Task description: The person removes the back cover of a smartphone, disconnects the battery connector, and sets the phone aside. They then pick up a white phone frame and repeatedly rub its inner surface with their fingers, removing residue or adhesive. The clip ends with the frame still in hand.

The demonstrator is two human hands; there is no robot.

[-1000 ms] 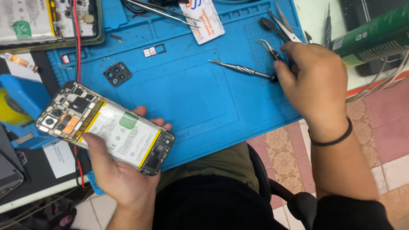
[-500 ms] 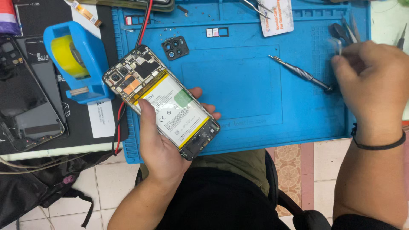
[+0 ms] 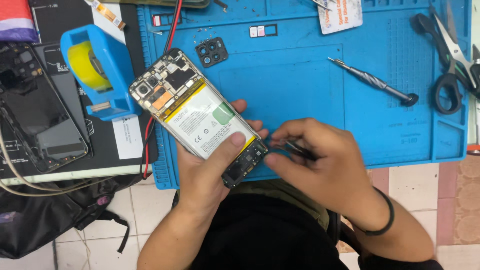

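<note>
My left hand (image 3: pixel 207 167) holds an opened smartphone (image 3: pixel 197 115) with its back cover off, so the white battery and the circuit boards show. The thumb lies across the phone's lower part. My right hand (image 3: pixel 320 167) pinches a pair of dark tweezers (image 3: pixel 299 148), whose tips point at the phone's bottom end beside the small lower board. Both hands hover over the near edge of a blue repair mat (image 3: pixel 310 95).
On the mat lie a screwdriver (image 3: pixel 374 81), a black camera cover (image 3: pixel 211 52), a small card tray (image 3: pixel 263 31) and scissors (image 3: pixel 452 55). A blue tape dispenser with yellow tape (image 3: pixel 97 72) stands at the left, next to a dark phone back cover (image 3: pixel 37 110). A red wire (image 3: pixel 170 30) crosses the mat.
My right hand has come from the mat's right side to the phone's bottom end, now with tweezers in it. The screwdriver stays on the mat. The view shifted slightly.
</note>
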